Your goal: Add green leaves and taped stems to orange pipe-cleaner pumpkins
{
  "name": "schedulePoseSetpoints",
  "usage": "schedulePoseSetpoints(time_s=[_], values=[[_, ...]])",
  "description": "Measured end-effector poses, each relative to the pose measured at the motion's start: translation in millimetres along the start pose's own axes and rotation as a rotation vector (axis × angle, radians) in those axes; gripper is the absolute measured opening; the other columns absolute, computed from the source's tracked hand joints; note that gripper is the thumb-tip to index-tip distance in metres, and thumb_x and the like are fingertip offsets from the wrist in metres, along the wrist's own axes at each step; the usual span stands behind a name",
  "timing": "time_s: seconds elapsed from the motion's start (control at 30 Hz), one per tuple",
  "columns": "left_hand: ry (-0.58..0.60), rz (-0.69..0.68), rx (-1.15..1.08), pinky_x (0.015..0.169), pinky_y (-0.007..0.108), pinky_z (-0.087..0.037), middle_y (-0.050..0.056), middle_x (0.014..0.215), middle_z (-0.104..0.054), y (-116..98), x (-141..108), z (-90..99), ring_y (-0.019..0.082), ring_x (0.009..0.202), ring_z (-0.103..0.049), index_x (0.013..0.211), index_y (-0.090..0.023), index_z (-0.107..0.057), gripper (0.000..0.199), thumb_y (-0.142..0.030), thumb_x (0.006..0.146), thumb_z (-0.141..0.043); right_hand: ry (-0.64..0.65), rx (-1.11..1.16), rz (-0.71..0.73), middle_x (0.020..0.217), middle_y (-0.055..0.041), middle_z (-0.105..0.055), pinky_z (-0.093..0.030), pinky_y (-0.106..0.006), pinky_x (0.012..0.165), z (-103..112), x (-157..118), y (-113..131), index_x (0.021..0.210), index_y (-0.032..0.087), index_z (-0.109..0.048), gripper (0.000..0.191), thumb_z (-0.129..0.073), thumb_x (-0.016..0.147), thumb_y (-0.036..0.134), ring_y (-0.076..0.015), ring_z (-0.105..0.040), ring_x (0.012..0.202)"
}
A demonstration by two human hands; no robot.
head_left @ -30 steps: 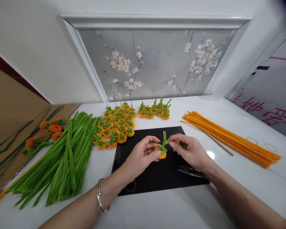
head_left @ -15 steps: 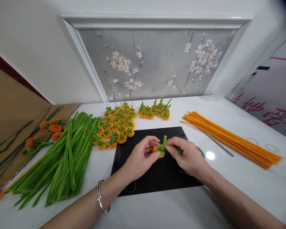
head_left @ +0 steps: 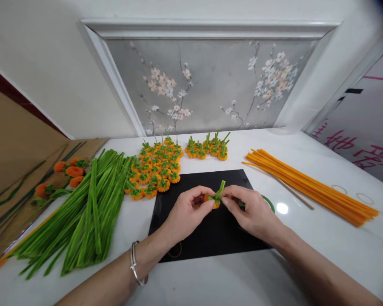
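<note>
white table (head_left: 204, 280) against a wall panel (head_left: 210, 85) with painted blossoms on my feed. black mat (head_left: 210, 238) is under the work.

orange piece (head_left: 216, 206) is held above the mat, between the 2 hands. left hand (head_left: 190, 208) pinches its body, thumb against forefinger, other fingers curled. right hand (head_left: 250, 208) has thumb and forefinger closed at the green collar (head_left: 215, 198), right side; exact fingertip contact is too small for me to tell.

step in hand, my read: shaping or seating the collar around the stem (head_left: 222, 187). next move calls for a steady left pinch and small right-finger tweaks, no hard pull, or the collar could shift.

orientation: stem points up, leaning a bit right and toward the wall; body sits at the low end. long axis runs along the stem, tilted slightly off upright.

around it: green strips (head_left: 83, 216) on the left, orange strips (head_left: 306, 185) on the right, 2 groups of similar pieces (head_left: 155, 170) beyond the mat, stems mostly up.
</note>
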State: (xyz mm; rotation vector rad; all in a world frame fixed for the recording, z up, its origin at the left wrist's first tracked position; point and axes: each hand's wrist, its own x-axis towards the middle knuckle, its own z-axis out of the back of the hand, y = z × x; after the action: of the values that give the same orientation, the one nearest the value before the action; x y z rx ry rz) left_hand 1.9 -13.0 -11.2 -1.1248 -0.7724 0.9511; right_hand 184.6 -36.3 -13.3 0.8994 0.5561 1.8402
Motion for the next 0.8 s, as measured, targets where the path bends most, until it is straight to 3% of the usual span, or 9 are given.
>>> schedulePoseSetpoints(time_s=[0.13,0.27,0.43,0.63,0.8], values=[[0.004,-0.017,-0.013,0.072,0.027,-0.048,0.005,0.086,-0.064,-1.1,-2.2,-1.6,0.015,0.076,-0.058,0.092,-0.015,-0.064,0.016,-0.024,0.079,-0.060,-0.003,0.051,-0.106,0.064,0.0022,-0.054,-0.039,-0.023,0.052,-0.6,0.1,1.5,0.078,0.020,-0.058,0.016,-0.051,0.088,0.031,-0.0116,-0.049,0.056],[0.037,-0.020,-0.051,0.072,0.027,-0.049,0.005,0.088,-0.064,-5.3,-3.9,-2.3,0.015,0.077,-0.058,0.093,-0.015,-0.064,0.017,-0.026,0.080,-0.060,-0.018,0.071,-0.109,0.068,0.0015,-0.056,-0.040,-0.023,0.054,-1.7,0.6,-1.4,0.078,0.020,-0.058,0.012,-0.054,0.087,0.027,-0.0116,-0.051,0.058],[0.098,0.166,-0.287,0.073,0.031,-0.053,0.004,0.086,-0.060,-8.8,-3.1,0.0,0.015,0.078,-0.059,0.093,-0.016,-0.062,0.027,-0.040,0.086,-0.052,-0.023,0.104,-0.031,0.072,0.0006,-0.055,-0.040,-0.022,0.058,-2.1,1.6,-2.6,0.072,0.020,-0.054,0.016,-0.051,0.087,0.019,-0.0114,-0.052,0.062],[0.140,0.290,-0.536,0.075,0.030,-0.056,0.000,0.085,-0.056,-8.4,-2.1,0.4,0.011,0.077,-0.058,0.087,-0.016,-0.060,0.018,-0.028,0.077,-0.068,-0.002,0.093,0.025,0.076,-0.0001,-0.057,-0.041,-0.022,0.059,-3.0,0.9,0.3,0.074,0.021,-0.055,0.016,-0.048,0.088,0.016,-0.0118,-0.053,0.065],[0.132,0.299,-0.508,0.077,0.028,-0.054,0.000,0.083,-0.059,-10.5,-2.4,0.6,0.010,0.075,-0.060,0.083,-0.015,-0.061,0.019,-0.025,0.072,-0.072,-0.009,0.120,-0.016,0.068,0.0015,-0.053,-0.040,-0.022,0.056,-3.7,-0.7,-0.3,0.069,0.020,-0.048,0.018,-0.049,0.088,0.019,-0.0116,-0.050,0.060]])
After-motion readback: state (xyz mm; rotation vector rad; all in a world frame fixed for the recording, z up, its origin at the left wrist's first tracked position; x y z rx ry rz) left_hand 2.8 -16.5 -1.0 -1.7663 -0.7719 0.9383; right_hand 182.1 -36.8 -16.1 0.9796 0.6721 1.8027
